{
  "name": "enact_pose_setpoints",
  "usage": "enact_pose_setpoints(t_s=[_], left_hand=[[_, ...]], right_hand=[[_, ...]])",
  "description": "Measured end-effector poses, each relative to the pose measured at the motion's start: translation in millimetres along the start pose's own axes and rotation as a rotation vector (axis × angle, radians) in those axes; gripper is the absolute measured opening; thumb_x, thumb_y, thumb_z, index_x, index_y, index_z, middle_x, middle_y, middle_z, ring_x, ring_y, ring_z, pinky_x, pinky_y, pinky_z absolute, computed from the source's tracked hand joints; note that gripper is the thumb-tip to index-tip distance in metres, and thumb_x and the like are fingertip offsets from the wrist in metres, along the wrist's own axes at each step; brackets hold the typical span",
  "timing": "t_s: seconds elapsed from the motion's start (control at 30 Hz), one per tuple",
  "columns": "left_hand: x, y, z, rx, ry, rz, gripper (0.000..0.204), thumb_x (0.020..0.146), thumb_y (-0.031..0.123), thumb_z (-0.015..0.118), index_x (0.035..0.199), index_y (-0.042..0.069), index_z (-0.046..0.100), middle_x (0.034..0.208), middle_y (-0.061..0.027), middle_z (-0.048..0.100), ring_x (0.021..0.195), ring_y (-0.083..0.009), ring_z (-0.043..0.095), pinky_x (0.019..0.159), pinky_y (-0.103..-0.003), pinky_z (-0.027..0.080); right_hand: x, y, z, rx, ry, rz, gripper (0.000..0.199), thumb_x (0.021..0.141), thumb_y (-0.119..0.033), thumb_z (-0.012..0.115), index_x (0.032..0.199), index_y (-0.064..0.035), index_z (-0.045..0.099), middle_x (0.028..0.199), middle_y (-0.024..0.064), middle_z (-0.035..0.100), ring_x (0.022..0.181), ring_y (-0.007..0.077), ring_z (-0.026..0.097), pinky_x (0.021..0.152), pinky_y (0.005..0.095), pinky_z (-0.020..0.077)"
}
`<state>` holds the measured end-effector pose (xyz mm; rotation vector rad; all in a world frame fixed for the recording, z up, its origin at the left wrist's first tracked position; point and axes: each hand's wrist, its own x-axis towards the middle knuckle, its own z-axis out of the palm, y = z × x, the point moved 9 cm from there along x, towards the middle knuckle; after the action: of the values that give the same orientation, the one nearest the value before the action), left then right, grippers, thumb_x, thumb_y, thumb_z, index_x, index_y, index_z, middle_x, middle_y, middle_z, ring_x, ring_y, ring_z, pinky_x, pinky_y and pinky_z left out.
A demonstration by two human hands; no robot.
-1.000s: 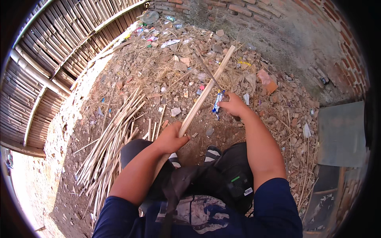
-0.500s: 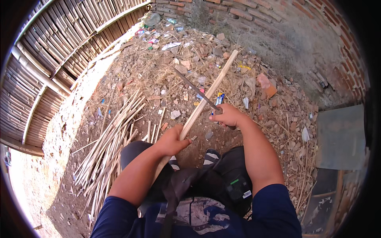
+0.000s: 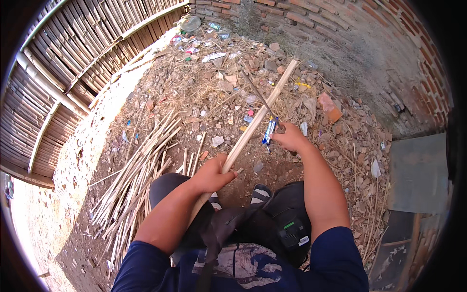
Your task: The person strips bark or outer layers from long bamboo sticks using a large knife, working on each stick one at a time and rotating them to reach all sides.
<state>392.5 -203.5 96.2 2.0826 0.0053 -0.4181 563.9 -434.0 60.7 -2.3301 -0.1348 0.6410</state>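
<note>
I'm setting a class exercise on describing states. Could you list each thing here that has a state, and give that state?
left hand, closed around the strip
right hand, closed around the knife
strip, held at a slant
knife, crossing the strip in view; contact unclear
sticks, loose in a heap on the ground
wrapper, lying on the ground
brick wall, partly coated in grey
</note>
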Motion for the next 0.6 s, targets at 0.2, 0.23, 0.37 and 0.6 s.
enact_pose_setpoints(t_s=[0.2,0.23,0.37,0.6], left_hand=[[-1,-2,-4,-0.066,0.051,0.002,0.038,0.087,0.029,0.074,0.104,-0.002,0.059,0.088,-0.0141,0.057,0.084,-0.0221,0.060,0.074,-0.038,0.049],[1,-4,-2,-0.071,0.037,0.004,0.038,0.088,0.029,0.074,0.105,-0.001,0.058,0.088,-0.0130,0.057,0.083,-0.0211,0.060,0.073,-0.037,0.049],[-1,-3,1,-0.114,-0.017,0.004,0.038,0.089,0.029,0.073,0.107,-0.001,0.057,0.086,-0.0099,0.055,0.080,-0.0181,0.058,0.068,-0.036,0.048],[-5,-1,-2,-0.216,-0.022,-0.028,0.034,0.091,0.025,0.072,0.109,0.002,0.054,0.081,-0.0047,0.053,0.067,-0.0123,0.054,0.058,-0.031,0.046]], right_hand=[[-29,-66,38,-0.309,-0.111,-0.424,0.044,0.079,-0.035,0.077,0.105,-0.0013,0.066,0.082,0.0173,0.068,0.080,0.0301,0.067,0.075,0.0409,0.0514],[-30,-70,43,-0.343,-0.162,-0.447,0.041,0.079,-0.035,0.077,0.101,-0.0018,0.066,0.081,0.0168,0.068,0.079,0.0293,0.067,0.074,0.0405,0.0513],[-5,-34,31,0.027,-0.158,-0.242,0.035,0.080,-0.029,0.076,0.096,0.0001,0.066,0.079,0.0094,0.068,0.073,0.0216,0.064,0.070,0.0361,0.0503],[-44,-89,32,-0.199,-0.026,-0.474,0.028,0.081,-0.027,0.077,0.086,-0.0033,0.063,0.070,0.0035,0.063,0.066,0.0151,0.058,0.065,0.0350,0.0470]])
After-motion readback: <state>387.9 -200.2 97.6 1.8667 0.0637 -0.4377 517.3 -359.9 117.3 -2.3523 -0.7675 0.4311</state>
